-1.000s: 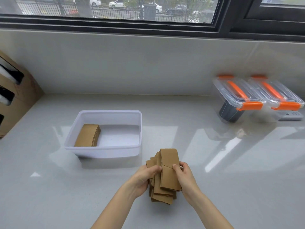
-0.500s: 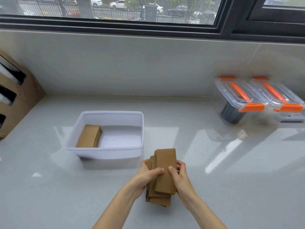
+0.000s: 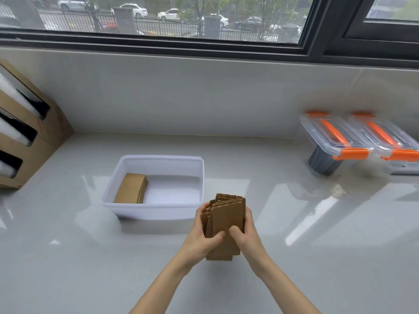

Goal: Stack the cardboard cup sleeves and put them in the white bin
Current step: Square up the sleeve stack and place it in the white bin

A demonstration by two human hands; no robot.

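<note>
Both hands grip one bundle of brown cardboard cup sleeves [image 3: 227,217] just in front of the white bin's right front corner. My left hand [image 3: 201,236] presses its left side and my right hand [image 3: 246,234] its right side, thumbs on the top sleeve. The sleeves are roughly aligned, with edges fanned a little at the top left. The white bin [image 3: 158,210] stands on the counter behind and left of the bundle. A neat stack of sleeves [image 3: 131,188] lies inside it against the left wall.
Two clear lidded boxes with orange handles and latches [image 3: 353,146] sit at the far right by the wall. A brown cardboard dispenser with slots [image 3: 27,141] stands at the far left. The grey counter [image 3: 317,257] meets a wall under a window.
The loose, fanned sleeves have been squeezed into a tighter bundle between my hands. The bundle now stands more upright and a little closer to the bin.
</note>
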